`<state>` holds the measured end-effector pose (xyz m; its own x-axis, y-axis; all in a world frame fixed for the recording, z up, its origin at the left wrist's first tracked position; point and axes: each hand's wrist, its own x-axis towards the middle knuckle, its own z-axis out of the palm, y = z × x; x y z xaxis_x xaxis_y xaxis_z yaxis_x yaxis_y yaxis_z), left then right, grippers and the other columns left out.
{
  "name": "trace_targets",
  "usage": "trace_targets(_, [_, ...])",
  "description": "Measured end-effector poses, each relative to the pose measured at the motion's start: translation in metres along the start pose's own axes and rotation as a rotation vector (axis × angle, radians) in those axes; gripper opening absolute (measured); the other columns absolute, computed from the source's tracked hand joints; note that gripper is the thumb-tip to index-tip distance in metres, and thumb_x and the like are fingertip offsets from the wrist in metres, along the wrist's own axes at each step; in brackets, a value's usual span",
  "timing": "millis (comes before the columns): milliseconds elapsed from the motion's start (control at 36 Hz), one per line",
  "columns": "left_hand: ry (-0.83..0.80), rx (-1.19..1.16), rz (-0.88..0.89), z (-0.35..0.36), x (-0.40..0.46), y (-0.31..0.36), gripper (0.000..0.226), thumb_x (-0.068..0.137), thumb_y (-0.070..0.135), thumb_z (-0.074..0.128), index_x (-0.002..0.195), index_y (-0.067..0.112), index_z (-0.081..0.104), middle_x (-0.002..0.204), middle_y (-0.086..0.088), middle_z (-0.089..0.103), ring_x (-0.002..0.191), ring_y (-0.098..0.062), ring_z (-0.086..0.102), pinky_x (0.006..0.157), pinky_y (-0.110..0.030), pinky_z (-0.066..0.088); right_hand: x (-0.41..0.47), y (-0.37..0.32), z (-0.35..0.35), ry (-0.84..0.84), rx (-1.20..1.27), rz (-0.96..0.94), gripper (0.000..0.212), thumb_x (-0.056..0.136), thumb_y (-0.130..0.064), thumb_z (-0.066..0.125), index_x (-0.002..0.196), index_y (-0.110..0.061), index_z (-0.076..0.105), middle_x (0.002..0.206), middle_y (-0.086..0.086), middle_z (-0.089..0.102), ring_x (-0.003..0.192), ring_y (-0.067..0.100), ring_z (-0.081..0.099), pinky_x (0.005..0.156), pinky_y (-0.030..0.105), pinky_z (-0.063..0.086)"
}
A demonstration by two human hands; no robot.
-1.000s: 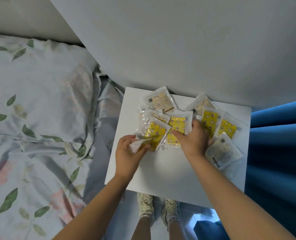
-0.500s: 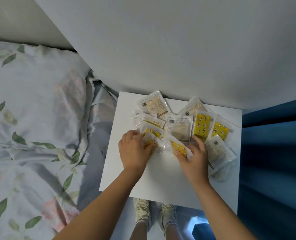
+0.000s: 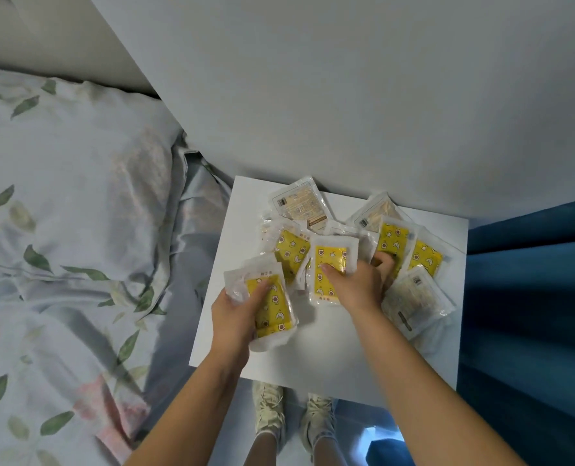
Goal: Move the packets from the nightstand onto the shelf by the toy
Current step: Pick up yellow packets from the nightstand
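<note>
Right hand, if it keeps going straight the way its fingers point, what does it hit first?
Probably the yellow packet just beyond the right hand, then the wall; depth is unclear.

Left fingers: hidden behind the yellow packet (image 3: 274, 306) gripped by the left hand (image 3: 234, 317); only the thumb is seen on its face.
Second packet in the left grip: mostly covered by the front one; its print cannot be told.
Right fingertips: tucked under the overlapping packets beside the right hand (image 3: 358, 285); what is pinched cannot be told.
Packet print: too small to be read.
Forearms: cut off by the bottom edge.
Nightstand (image 3: 346, 358) legs: hidden below the top.
</note>
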<state>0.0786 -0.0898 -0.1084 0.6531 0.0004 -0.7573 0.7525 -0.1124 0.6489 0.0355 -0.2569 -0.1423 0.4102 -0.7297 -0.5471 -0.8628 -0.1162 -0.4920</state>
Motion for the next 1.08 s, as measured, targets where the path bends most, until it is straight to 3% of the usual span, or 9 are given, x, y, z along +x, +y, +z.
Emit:
trace_targets(139, [-0.048, -0.065, -0.055, -0.019, 0.001, 0.002, 0.016, 0.082, 0.014, 0.072, 0.097, 0.013, 0.066, 0.078, -0.003, 0.076, 0.068, -0.018, 0.073, 0.055, -0.03, 0.058, -0.004, -0.008, 0.004, 0.05, -0.078, 0.023, 0.038, 0.077, -0.036, 0.076, 0.1, -0.006, 0.067, 0.128, 0.01, 0.034, 0.115, 0.03, 0.041, 0.098, 0.042, 0.044])
trace_targets(278, [-0.102, -0.155, -0.084, -0.035, -0.002, 0.008, 0.016, 0.084, 0.013, 0.069, 0.1, 0.009, 0.066, 0.078, -0.004, 0.076, 0.065, -0.017, 0.073, 0.053, -0.029, 0.057, -0.015, -0.008, 0.009, 0.094, -0.139, -0.038, 0.039, 0.079, -0.036, 0.072, 0.104, -0.007, 0.069, 0.115, 0.021, 0.056, 0.12, 0.033, 0.037, 0.099, 0.038, 0.03])
trace_targets(389, [-0.124, -0.191, -0.097, -0.047, -0.004, 0.011, 0.017, 0.084, 0.013, 0.068, 0.099, 0.007, 0.066, 0.08, -0.007, 0.075, 0.065, -0.018, 0.072, 0.053, -0.029, 0.057, -0.016, -0.015, 0.006, 0.087, -0.083, 0.0, 0.035, 0.079, -0.03, 0.074, 0.102, -0.006, 0.07, 0.12, 0.02, 0.053, 0.125, 0.029, 0.029, 0.098, 0.036, 0.033])
trace_targets(583, [-0.112, -0.179, -0.098, -0.065, -0.004, 0.005, 0.019, 0.084, 0.014, 0.069, 0.101, 0.006, 0.066, 0.083, -0.01, 0.075, 0.067, -0.02, 0.073, 0.056, -0.031, 0.058, -0.016, -0.029, 0.005, 0.055, -0.182, 0.173, 0.046, 0.08, -0.036, 0.073, 0.11, -0.004, 0.062, 0.126, 0.024, 0.048, 0.124, 0.041, 0.035, 0.099, 0.049, 0.035])
trace_targets(694, [-0.12, -0.182, -0.097, -0.073, -0.005, 0.001, 0.026, 0.082, 0.017, 0.071, 0.104, 0.005, 0.066, 0.092, -0.016, 0.075, 0.077, -0.028, 0.073, 0.071, -0.042, 0.06, -0.015, -0.026, 0.013, 0.098, -0.179, 0.177, 0.045, 0.077, -0.039, 0.075, 0.107, -0.006, 0.065, 0.13, 0.025, 0.044, 0.122, 0.041, 0.036, 0.1, 0.049, 0.036])
trace_targets(833, [-0.132, -0.222, -0.13, -0.079, -0.007, -0.003, 0.049, 0.064, 0.023, 0.079, 0.107, 0.004, 0.065, 0.101, -0.022, 0.072, 0.096, -0.042, 0.068, 0.086, -0.061, 0.051, -0.019, -0.019, 0.015, 0.15, -0.26, 0.099, 0.051, 0.077, -0.043, 0.072, 0.111, -0.006, 0.064, 0.127, 0.026, 0.05, 0.125, 0.041, 0.035, 0.104, 0.049, 0.033])
trace_targets(917, [-0.154, -0.202, -0.129, -0.08, -0.008, -0.002, 0.047, 0.065, 0.017, 0.079, 0.107, 0.004, 0.065, 0.103, -0.022, 0.072, 0.095, -0.041, 0.069, 0.085, -0.057, 0.053, -0.025, -0.02, 0.016, 0.191, -0.265, 0.001, 0.044, 0.078, -0.037, 0.074, 0.108, -0.005, 0.065, 0.124, 0.023, 0.047, 0.122, 0.039, 0.038, 0.103, 0.047, 0.031])
trace_targets(972, [-0.169, -0.197, -0.125, -0.079, -0.008, -0.001, 0.039, 0.071, 0.009, 0.077, 0.108, 0.003, 0.064, 0.102, -0.021, 0.072, 0.094, -0.04, 0.069, 0.082, -0.052, 0.056, -0.029, -0.021, 0.016, 0.178, -0.203, -0.091, 0.039, 0.078, -0.03, 0.075, 0.106, -0.003, 0.065, 0.122, 0.021, 0.046, 0.112, 0.038, 0.048, 0.095, 0.042, 0.041])
trace_targets(1083, [-0.18, -0.222, -0.122, -0.078, -0.012, 0.001, 0.038, 0.075, 0.003, 0.075, 0.111, 0.002, 0.063, 0.104, -0.022, 0.071, 0.096, -0.042, 0.068, 0.084, -0.057, 0.054, -0.038, -0.019, 0.011, 0.125, -0.104, -0.241, 0.035, 0.078, -0.019, 0.076, 0.107, -0.002, 0.066, 0.119, 0.02, 0.047, 0.106, 0.034, 0.051, 0.088, 0.033, 0.043])
